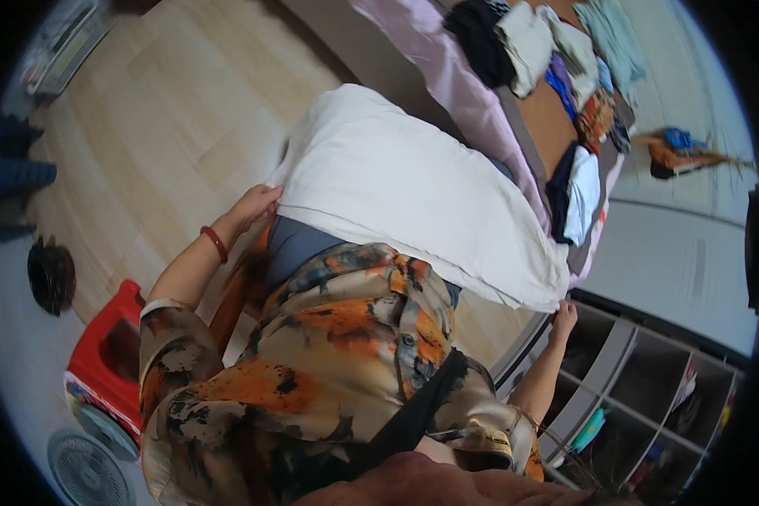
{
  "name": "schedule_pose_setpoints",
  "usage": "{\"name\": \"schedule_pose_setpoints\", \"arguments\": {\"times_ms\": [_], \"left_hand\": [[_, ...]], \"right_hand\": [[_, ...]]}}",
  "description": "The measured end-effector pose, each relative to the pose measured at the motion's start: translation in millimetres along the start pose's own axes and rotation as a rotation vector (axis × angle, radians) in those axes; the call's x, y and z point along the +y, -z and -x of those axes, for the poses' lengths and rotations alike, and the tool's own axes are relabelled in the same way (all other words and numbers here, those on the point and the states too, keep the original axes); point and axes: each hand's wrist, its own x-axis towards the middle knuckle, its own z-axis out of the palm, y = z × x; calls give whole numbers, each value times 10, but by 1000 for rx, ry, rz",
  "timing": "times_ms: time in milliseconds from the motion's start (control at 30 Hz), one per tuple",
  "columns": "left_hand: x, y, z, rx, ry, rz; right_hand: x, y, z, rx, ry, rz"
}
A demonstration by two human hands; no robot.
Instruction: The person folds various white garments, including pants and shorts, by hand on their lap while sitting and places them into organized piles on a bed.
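Note:
A large white cloth (413, 190), perhaps a pillowcase or folded sheet, is stretched out in front of my body. My left hand (253, 207), with a red bracelet on its wrist, grips the cloth's near left corner. The opposite corner, at the lower right, is held by my right hand (562, 319). My orange, brown and black patterned shirt (337, 354) fills the lower middle and hides the cloth's near edge.
A bed with a pink sheet (447, 67) carries piles of folded clothes (557, 59) beyond the cloth. A red stool (105, 358) and a white fan (84, 468) stand at the lower left. Open shelving (649, 379) is at the lower right. A dark round object (52, 274) lies on the wooden floor (169, 101).

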Motion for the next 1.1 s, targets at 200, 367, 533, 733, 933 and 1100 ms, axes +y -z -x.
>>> {"name": "schedule_pose_setpoints", "arguments": {"times_ms": [200,367,533,733,933,1100], "left_hand": [[78,-287,-119,-47,46,531],[-35,-199,-142,-25,127,560],[-660,68,-693,-4,119,673],[-277,351,-759,282,66,806],[1582,987,-308,341,-446,866],[2938,1543,179,332,-747,739]], "right_hand": [[248,-186,108,28,-85,-54],[525,-332,189,38,-142,-63],[458,-438,245,38,-148,-57],[517,-406,242,61,-162,-140],[187,-157,5,56,-145,-335],[-417,177,-273,75,27,-515]]}}
